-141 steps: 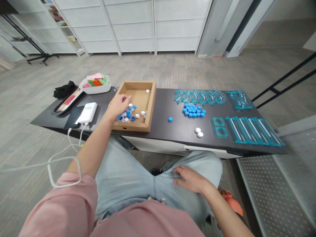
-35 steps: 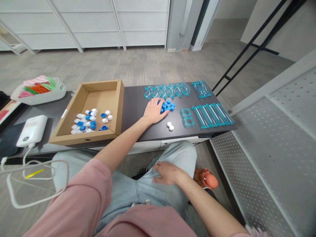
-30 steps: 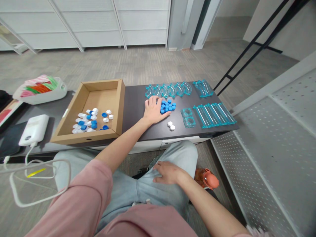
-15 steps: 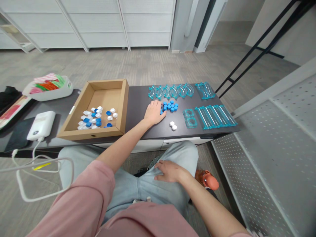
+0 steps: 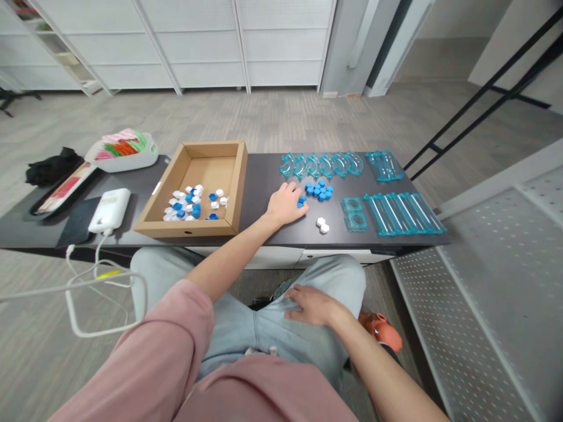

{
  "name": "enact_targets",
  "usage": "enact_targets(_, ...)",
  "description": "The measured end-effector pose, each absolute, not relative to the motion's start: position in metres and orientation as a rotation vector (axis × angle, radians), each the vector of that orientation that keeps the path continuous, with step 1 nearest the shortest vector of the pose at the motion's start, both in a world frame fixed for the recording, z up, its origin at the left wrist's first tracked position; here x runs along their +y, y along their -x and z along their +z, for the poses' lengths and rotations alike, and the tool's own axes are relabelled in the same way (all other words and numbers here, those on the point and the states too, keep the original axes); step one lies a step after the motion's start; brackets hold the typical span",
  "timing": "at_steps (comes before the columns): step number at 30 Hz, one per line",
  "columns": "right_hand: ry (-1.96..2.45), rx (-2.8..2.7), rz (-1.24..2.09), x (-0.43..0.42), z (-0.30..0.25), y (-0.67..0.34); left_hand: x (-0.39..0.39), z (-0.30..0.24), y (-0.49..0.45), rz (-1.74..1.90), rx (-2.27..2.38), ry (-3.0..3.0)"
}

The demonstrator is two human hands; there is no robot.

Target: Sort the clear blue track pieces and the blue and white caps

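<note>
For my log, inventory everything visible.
Table: one, dark, centre
Cardboard box: one, brown, left
Boxed hexagons: many, white and blue, inside
Blue hexagons: many, blue, right
White hexagons: two, white, near edge
Crescents: six, teal, far edge
Square plates: two, teal, right
Tubes: several, teal, right
Curved pieces: several, teal, far corner
Power bank: one, white, left
Basket: one, white, left
Tray: one, black, left
Panels: several, white, background
Left hand: one, at blue hexagons
Right hand: one, on thigh
</note>
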State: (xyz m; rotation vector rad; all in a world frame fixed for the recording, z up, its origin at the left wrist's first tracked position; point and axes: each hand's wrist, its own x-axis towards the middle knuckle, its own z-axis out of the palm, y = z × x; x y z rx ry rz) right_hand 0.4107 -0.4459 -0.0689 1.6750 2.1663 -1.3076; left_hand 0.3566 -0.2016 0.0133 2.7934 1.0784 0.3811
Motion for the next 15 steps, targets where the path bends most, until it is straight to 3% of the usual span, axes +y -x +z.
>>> enact_targets(9, -1.659, 2.125, -1.364, -0.446, -0.057, -0.411, -0.179, 0.07, -0.282, 0.878, 0.896, -2.727)
enact_targets(15, -1.663, 2.084, -1.352, -0.445, -0.052, -0.407, -0.117, 0.091, -0.17, 0.912, 1.338, -2.512)
